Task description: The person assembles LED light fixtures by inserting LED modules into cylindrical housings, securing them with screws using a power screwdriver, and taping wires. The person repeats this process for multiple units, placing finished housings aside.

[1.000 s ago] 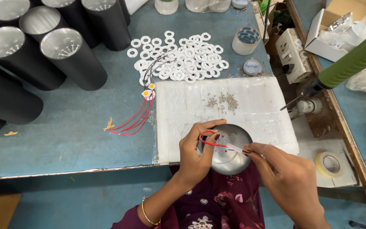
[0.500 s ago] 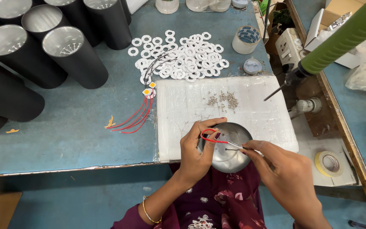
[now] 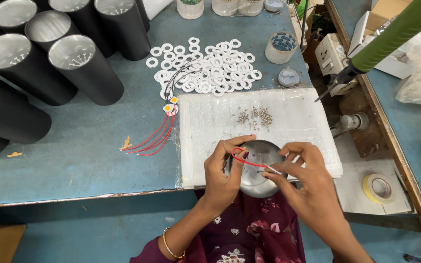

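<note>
- Covering the blue table (image 3: 74,146): black tubes (image 3: 86,68) far left, white rings (image 3: 210,68) far, white sheet (image 3: 288,122) near.
- Left hand (image 3: 225,173) fingers grip the metal bowl (image 3: 257,168) at the near edge.
- Right hand (image 3: 308,185) fingers pinch a red wire (image 3: 244,158) over the bowl.
</note>
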`<action>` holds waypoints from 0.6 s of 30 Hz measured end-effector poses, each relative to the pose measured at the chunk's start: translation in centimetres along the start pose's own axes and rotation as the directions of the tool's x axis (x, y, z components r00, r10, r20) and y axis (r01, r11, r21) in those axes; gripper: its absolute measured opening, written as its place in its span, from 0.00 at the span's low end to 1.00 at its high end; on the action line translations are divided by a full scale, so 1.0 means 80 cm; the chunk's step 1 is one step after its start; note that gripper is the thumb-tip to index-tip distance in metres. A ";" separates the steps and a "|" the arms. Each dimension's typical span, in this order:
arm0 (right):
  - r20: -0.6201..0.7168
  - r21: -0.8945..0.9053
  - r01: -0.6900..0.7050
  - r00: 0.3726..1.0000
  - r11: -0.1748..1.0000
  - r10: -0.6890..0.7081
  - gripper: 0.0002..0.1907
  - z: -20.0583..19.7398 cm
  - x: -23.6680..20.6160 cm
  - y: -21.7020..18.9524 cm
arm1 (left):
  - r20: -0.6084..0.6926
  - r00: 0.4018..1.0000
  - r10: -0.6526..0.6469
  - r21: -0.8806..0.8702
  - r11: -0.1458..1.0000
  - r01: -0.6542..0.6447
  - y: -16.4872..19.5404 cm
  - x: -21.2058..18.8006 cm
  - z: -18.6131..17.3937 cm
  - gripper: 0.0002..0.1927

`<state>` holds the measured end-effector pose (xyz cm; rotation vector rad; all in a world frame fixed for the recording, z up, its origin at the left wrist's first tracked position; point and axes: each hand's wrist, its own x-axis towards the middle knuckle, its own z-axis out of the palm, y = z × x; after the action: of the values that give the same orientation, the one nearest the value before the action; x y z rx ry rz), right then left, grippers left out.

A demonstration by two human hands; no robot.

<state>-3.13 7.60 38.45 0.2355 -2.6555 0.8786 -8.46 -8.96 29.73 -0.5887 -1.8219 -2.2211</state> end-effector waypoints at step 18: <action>0.127 -0.029 -0.077 0.989 0.997 0.080 0.09 0.001 0.014 0.009 | 0.159 0.980 0.121 0.555 0.809 -0.191 0.050 0.027 -0.013 0.03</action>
<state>-4.41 8.07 38.39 0.1890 -2.8100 0.8832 -8.93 -10.61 34.02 -0.7135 -2.2565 -1.4409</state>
